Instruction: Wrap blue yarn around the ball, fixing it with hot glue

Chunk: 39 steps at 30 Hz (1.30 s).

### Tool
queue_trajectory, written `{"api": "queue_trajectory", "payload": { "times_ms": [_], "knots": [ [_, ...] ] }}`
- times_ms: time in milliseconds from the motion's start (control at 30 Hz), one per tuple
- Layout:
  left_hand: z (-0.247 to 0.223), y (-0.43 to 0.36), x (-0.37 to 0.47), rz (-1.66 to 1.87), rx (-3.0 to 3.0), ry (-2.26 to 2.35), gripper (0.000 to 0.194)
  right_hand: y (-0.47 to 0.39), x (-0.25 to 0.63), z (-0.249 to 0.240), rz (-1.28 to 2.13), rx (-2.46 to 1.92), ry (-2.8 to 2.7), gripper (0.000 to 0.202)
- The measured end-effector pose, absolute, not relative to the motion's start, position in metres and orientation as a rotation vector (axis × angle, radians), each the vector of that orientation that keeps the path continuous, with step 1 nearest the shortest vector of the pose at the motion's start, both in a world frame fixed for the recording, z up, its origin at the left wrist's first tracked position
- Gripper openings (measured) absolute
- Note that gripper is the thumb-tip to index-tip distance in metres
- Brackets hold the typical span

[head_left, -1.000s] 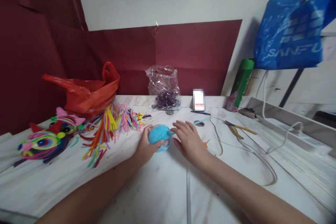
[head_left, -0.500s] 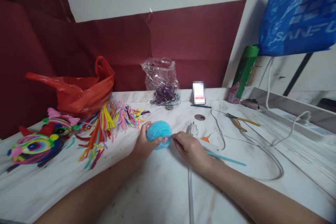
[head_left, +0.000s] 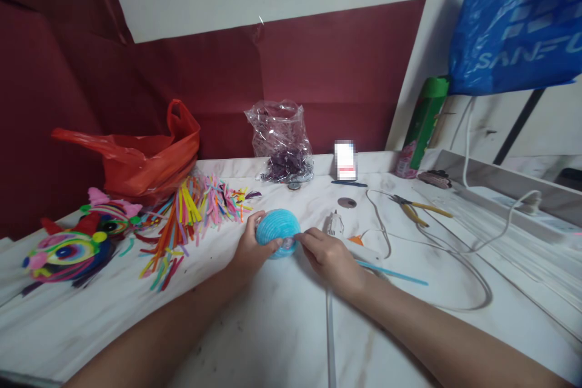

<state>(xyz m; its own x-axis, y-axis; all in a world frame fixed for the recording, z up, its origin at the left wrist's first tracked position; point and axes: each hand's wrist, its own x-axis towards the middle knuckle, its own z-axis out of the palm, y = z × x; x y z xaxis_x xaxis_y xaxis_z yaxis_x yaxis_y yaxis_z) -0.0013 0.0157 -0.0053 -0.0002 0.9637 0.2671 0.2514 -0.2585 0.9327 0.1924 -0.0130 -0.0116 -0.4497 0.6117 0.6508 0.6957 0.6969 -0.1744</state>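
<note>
A round ball wrapped in light-blue fuzzy strands (head_left: 277, 225) is held above the marble-patterned table (head_left: 254, 321), with a small pale uncovered patch at its lower right. My left hand (head_left: 255, 248) grips it from the left, thumb across the front. At the ball's right edge, my right hand (head_left: 325, 254) has its fingers pinched together; what lies between them is too small to make out. A white glue gun (head_left: 335, 224) lies just beyond the right hand. Beside that wrist rests a loose blue pipe cleaner (head_left: 395, 273).
Colourful pipe cleaners (head_left: 186, 206) are heaped at the left, near two decorated fuzzy figures (head_left: 68, 251) and a red plastic bag (head_left: 150, 157). To the right are pliers (head_left: 416, 209), a looping white cable (head_left: 482, 282), a power strip (head_left: 504, 206) and a green can (head_left: 425, 127).
The view has shifted slightly. Both hands stay at the ball in nearly the same pose, the right fingers still against its right edge.
</note>
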Motion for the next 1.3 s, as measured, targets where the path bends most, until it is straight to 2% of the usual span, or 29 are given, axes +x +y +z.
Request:
{"api": "queue_trajectory", "payload": {
  "times_ms": [367, 567, 800, 1000, 1300],
  "knots": [
    [-0.009, 0.018, -0.003, 1.291, 1.597, 1.251, 0.075, -0.015, 0.192, -0.012, -0.354, -0.988, -2.287, 0.046],
    [-0.012, 0.019, -0.003, 1.312, 1.631, 1.201, 0.064, -0.018, 0.192, -0.009, -0.391, -0.999, -2.301, 0.045],
    [-0.006, 0.015, 0.000, 1.319, 1.618, 1.398, 0.070, -0.017, 0.190, -0.010, -0.403, -0.964, -2.256, 0.041],
    [-0.006, 0.015, -0.004, 1.298, 1.561, 1.338, 0.074, -0.017, 0.190, -0.014, -0.335, -0.931, -2.188, 0.031],
    [-0.014, 0.022, -0.006, 1.328, 1.549, 1.246, 0.074, -0.014, 0.192, -0.017, -0.380, -0.912, -2.223, 0.039]
  ]
}}
